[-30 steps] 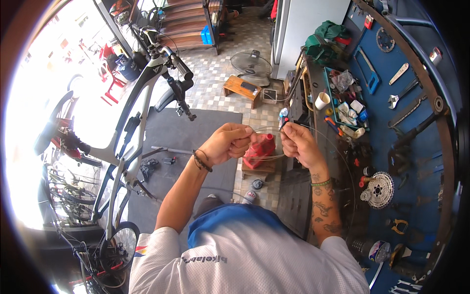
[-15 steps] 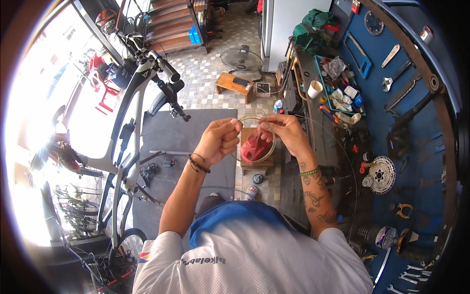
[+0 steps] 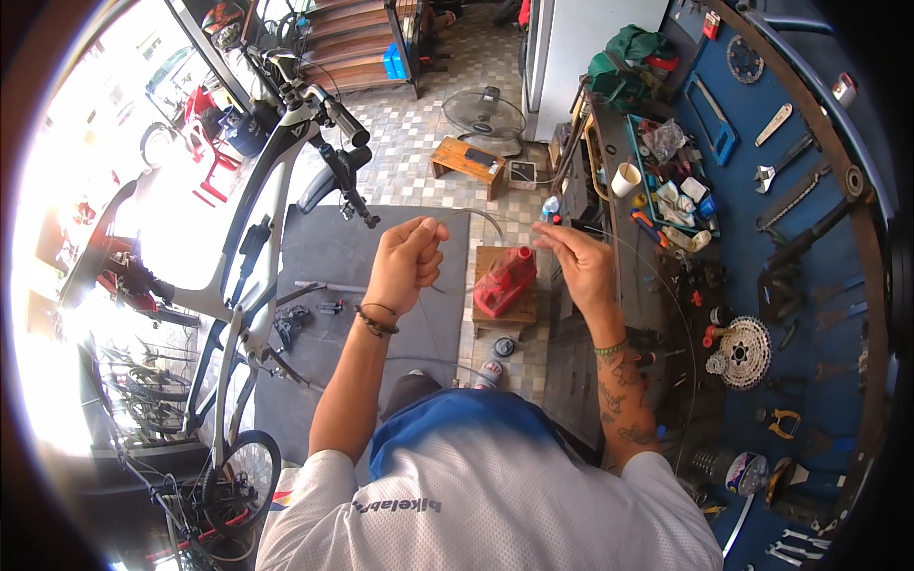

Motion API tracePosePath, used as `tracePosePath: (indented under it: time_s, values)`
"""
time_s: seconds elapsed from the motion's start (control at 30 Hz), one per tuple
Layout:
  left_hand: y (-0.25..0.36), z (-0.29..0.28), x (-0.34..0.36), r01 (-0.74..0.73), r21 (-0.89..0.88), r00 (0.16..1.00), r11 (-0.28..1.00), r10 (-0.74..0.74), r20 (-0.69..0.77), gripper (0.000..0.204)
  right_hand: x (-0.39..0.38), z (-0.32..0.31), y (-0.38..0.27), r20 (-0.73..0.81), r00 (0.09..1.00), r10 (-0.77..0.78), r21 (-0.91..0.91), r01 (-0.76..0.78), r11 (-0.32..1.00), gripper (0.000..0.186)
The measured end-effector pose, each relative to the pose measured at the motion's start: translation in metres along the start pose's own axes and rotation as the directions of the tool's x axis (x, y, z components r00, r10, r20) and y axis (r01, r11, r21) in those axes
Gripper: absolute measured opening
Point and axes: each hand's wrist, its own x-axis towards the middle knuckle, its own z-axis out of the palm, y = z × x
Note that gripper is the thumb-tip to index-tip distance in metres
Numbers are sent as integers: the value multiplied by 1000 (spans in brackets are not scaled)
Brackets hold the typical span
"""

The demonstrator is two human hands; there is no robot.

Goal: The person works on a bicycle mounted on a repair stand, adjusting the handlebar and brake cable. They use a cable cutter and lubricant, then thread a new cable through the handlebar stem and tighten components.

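Left hand (image 3: pixel 411 259) is curled into a loose fist, thumb and index finger pinched together on a thin cable (image 3: pixel 491 219). Right hand (image 3: pixel 583 265) is up at about the same height, a bit apart from it, fingers fairly straight and bunched with the thumb close in. The cable runs right by those fingertips, but they're kinda blurry, so can't tell if they actually grip it. From there it arcs off to the person's right and bends down alongside the workbench.

Below and between the hands there's a red jug (image 3: pixel 505 284) sitting on a little wooden stool (image 3: pixel 522 312), with a dark round thing (image 3: pixel 504 346) on the floor just beside it. Over on the left a white and black bike frame (image 3: pixel 205 302) stands by a grey mat (image 3: pixel 405 347).

Right side is the workbench with a pale cup (image 3: pixel 625 181), then a blue tool board with a hacksaw (image 3: pixel 714 126), an adjustable wrench (image 3: pixel 783 164) and a big silver cassette (image 3: pixel 745 352). Further out front, a fan (image 3: pixel 484 116) stands behind a low wooden table (image 3: pixel 460 163).
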Motion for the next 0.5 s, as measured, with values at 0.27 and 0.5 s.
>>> tracePosePath:
  time_s: [0.27, 0.5]
  values:
    - [-2, -3, -7, 53, -8, 997, 999, -54, -64, 16, -13, 29, -1, -131, 908, -397, -454, 302, 838, 19]
    - [-23, 4, -19, 227, -334, 946, 915, -126, 299, 21, -9, 54, -9, 230, 942, 244, 392, -319, 863, 11]
